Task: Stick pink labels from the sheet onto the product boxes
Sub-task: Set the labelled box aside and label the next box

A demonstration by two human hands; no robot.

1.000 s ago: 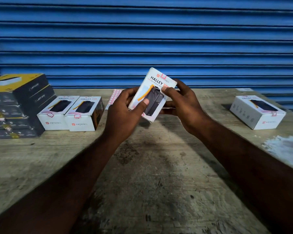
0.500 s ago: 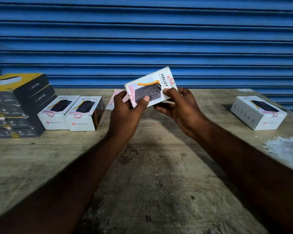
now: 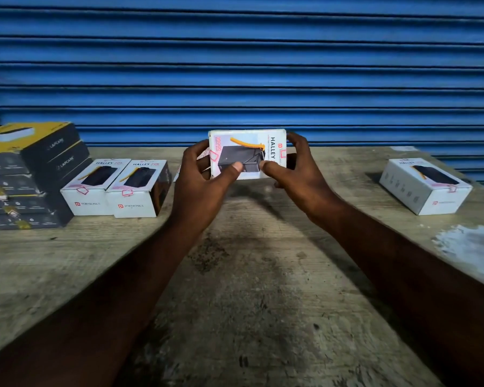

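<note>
Product box point(image 3: 248, 153), white with a dark device printed on its face, is held up over the middle of the table point(image 3: 252, 289), turned on its side. The left hand point(image 3: 204, 174) grips its left end and the right hand point(image 3: 296, 169) its right end, each with the thumb on the printed face and the fingers curled behind. A pink label point(image 3: 213, 155) shows at the left end and another pink mark at the right, so the sticking on this box looks finished and the step in hand seems to be a check or a final press. The next move probably calls for setting it down with the others and freeing a hand for the sheet point(image 3: 176, 176), which is mostly hidden behind the left hand.

Two like boxes point(image 3: 115, 191) stand touching at the left, both with pink labels on their front edges. Just beside them is a stack of dark and yellow cartons point(image 3: 25, 174). One more labelled box point(image 3: 424, 185) sits well apart at the right. A blue shutter point(image 3: 241, 65) closes the back. Nothing blocks either side.
</note>
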